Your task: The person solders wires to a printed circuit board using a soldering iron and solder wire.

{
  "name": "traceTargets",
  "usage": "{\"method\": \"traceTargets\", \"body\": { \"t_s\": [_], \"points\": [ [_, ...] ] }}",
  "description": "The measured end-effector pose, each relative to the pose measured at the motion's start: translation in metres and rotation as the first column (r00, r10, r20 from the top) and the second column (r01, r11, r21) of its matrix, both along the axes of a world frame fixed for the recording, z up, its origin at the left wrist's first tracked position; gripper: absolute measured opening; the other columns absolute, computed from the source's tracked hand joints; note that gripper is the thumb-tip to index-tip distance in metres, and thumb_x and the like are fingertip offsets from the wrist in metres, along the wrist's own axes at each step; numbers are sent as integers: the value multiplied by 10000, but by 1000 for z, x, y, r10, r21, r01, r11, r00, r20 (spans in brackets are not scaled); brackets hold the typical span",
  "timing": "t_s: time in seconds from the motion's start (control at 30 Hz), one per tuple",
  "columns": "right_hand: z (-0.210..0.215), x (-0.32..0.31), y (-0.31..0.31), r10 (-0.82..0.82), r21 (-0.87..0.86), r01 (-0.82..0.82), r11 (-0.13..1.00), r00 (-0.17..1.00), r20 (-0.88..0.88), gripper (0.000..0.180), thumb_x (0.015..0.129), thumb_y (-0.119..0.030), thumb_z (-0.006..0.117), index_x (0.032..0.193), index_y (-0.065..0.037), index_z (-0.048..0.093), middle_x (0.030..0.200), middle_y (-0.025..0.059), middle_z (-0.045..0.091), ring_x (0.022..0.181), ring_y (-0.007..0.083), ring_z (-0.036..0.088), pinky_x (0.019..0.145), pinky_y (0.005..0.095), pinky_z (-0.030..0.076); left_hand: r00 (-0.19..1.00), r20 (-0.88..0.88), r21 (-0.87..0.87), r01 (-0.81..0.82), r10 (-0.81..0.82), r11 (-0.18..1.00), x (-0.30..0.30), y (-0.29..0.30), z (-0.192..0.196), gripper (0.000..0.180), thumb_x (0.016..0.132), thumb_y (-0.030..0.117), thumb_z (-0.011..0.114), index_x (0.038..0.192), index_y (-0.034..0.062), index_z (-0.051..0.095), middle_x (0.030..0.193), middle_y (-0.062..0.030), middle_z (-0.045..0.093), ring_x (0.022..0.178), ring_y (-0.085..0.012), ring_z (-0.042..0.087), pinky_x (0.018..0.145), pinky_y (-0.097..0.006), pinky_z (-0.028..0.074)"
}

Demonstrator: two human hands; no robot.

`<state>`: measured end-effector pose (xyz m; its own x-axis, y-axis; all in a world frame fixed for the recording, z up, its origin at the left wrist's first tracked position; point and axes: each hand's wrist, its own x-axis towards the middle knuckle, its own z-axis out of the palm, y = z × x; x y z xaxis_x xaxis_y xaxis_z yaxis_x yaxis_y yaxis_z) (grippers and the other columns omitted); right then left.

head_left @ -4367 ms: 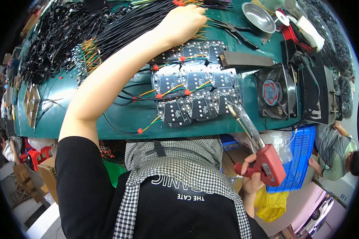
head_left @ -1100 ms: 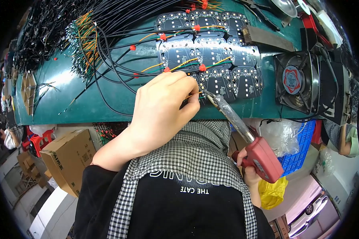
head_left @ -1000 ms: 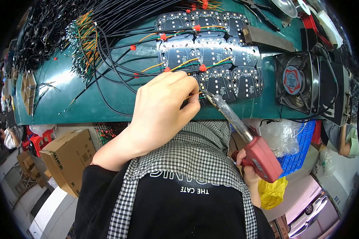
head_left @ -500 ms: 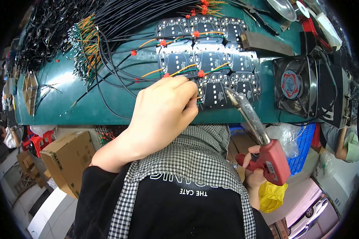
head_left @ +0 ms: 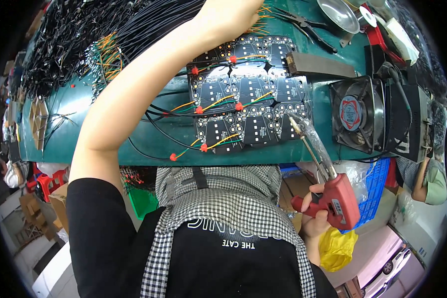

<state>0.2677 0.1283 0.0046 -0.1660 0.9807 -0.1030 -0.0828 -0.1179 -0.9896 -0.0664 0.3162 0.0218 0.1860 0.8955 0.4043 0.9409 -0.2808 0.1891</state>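
Note:
My left hand (head_left: 231, 19) reaches to the far edge of the bench, by the orange-tipped ends of black cables (head_left: 265, 24); its fingertips are mostly hidden. My right hand (head_left: 315, 213) is closed round the handle of a red soldering gun (head_left: 335, 201). The gun's tip is at the right side of a panel of black LED circuit boards (head_left: 256, 130). Orange, yellow and green wires run onto several boards, and red blobs (head_left: 204, 148) sit where the wires leave their black cables. My left forearm crosses over part of the cables.
Pliers (head_left: 303, 22) and a metal bowl (head_left: 338, 15) lie at the back right. A metal bar (head_left: 320, 66) rests on the panel's right edge. A fan (head_left: 355, 113) stands right of the boards. Heaped black cables (head_left: 49, 54) fill the left, beside a cardboard piece (head_left: 38, 123).
My left hand has moved from the near boards to the far cable ends. A wired near-left board is now uncovered. The panel has shifted slightly nearer, while the soldering gun has hardly moved.

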Motion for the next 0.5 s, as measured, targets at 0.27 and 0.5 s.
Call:
{"method": "traceTargets", "body": {
  "t_s": [0.27,0.5],
  "points": [
    [9,-4,-10,-40,-52,37,998,998,-57,736,739,-491,682,1164,55,429,1017,143,544,577,146,517,510,267,450,997,-52,168,-54,64,984,-13,10,6,47,707,75,548,720,54,587,787,-118,578,797,-302,582,695,-388,468],
    [2,4,-12,-19,-29,15,999,991,-129,713,758,-441,686,1203,42,407,1054,157,537,593,153,522,569,301,492,953,298,24,43,-49,999,-34,-15,32,114,753,73,630,837,1,653,775,-148,643,739,-262,629,681,-324,472]
  ]
}}
